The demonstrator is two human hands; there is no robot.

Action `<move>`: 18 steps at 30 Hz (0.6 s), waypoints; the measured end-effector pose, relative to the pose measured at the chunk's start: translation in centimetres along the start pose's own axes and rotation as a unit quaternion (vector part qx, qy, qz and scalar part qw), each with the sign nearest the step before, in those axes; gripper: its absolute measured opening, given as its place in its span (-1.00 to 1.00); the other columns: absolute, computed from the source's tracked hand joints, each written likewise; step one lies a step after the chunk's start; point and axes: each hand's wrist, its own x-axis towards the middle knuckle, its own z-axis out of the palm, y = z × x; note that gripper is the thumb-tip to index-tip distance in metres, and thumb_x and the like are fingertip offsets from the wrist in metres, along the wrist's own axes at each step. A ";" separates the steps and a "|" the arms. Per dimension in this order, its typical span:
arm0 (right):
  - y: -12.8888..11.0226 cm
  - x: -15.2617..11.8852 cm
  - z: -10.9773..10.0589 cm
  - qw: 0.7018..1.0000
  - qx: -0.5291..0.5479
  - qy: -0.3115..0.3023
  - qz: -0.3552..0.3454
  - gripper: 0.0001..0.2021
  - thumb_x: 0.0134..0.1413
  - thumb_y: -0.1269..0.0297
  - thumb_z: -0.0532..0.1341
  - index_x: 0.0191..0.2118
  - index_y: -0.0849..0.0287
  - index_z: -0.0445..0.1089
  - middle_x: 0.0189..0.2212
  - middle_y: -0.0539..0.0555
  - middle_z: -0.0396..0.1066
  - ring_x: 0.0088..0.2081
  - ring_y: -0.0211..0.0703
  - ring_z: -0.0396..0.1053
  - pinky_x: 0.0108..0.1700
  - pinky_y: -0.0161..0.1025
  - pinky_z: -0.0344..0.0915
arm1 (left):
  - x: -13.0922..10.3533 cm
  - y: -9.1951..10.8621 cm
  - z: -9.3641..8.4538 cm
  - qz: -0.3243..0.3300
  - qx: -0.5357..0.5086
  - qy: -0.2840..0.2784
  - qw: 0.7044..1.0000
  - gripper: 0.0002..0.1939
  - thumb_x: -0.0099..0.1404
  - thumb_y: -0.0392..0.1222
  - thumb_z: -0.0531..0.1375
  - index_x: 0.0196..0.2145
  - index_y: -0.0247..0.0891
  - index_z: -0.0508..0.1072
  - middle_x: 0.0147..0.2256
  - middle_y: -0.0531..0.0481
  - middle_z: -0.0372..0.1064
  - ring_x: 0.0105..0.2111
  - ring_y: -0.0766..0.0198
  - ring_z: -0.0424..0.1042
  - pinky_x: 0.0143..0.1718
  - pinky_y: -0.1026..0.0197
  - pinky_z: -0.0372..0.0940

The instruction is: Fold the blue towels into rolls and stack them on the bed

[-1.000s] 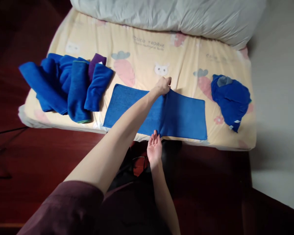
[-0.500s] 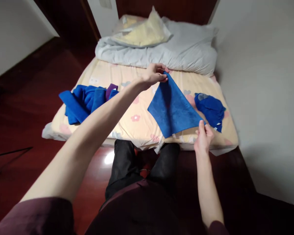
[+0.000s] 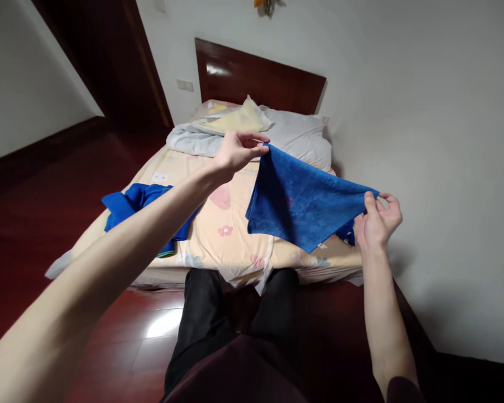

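Observation:
A blue cloth hangs stretched between my two hands above the bed, its lower edge drooping to a point with a small white tag near it. My left hand pinches the cloth's upper left corner between thumb and fingers. At the upper right corner, my right hand grips it with the thumb on the near side. Behind the cloth, close to my right hand, a second blue cloth bundle is mostly hidden. A heap of blue fabric lies on the left of the bed, partly behind my left forearm.
The bed has a flowered, peach-coloured sheet. A grey quilt and a pale yellow pillow lie near the dark wooden headboard. A white wall runs along the right. Dark red floor extends at the left.
My right hand has moved up and outward, pulling the cloth's upper edge wider and flatter. My view has tilted upward, bringing the headboard and wall into sight.

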 end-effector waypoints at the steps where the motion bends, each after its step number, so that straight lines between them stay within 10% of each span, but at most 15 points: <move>1: -0.5 0.1 0.1 1.000 0.003 0.017 -0.005 -0.39 -0.08 -0.16 0.57 -0.11 0.05 0.32 -0.32 -0.06 0.47 -0.25 -0.16 0.53 -0.20 -0.19 0.49 | -0.3 0.2 -0.1 -0.016 -0.012 0.005 1.000 -0.71 0.15 -0.29 0.49 -0.17 -0.38 0.60 -0.27 -0.10 0.57 -0.18 0.15 0.59 0.02 0.01 0.51; 11: -4.9 1.9 0.8 0.999 0.009 -0.005 -0.034 -0.62 -0.11 0.07 0.62 -0.23 0.01 0.52 -0.35 0.05 0.56 -0.26 -0.04 0.56 -0.27 -0.09 0.55 | -1.8 1.2 -0.8 -0.027 -0.045 -0.019 0.998 -0.55 0.15 -0.46 0.41 0.01 -0.36 0.56 -0.14 -0.14 0.55 -0.04 0.11 0.56 0.09 -0.03 0.48; 18: -6.0 2.2 0.7 0.999 -0.019 -0.016 -0.048 -0.65 -0.17 0.05 0.64 -0.31 0.04 0.59 -0.40 0.06 0.57 -0.37 -0.08 0.53 -0.30 -0.11 0.53 | -2.0 0.7 -1.6 0.017 0.188 -0.043 0.981 -0.75 0.14 -0.32 0.42 -0.18 -0.32 0.62 -0.34 -0.06 0.55 -0.26 0.16 0.53 -0.06 0.08 0.46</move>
